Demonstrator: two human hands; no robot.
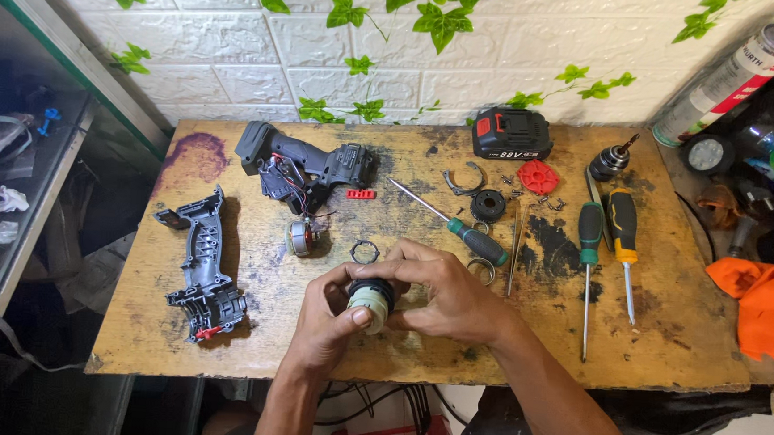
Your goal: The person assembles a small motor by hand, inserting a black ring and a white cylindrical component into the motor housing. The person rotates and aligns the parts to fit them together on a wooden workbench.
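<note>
Both hands meet over the front middle of a stained wooden table (674, 352). My left hand (327, 317) and my right hand (441, 292) together hold a small round gearbox (370, 299), dark at the back with a pale green front ring. A thin toothed ring (364, 252) lies on the table just behind the hands. Left of it is a small electric motor (298, 236), wired to an opened grey drill body (305, 169). The other half of the drill shell (202, 269) rests at the left.
Green-handled screwdrivers (479, 241) (589, 248), a yellow-handled screwdriver (623, 241), a battery pack (512, 134), a red plastic disc (537, 177), a drill chuck (610, 161), rings and clips lie behind and right. An orange cloth (767, 299) and a spray can (736, 78) sit at right.
</note>
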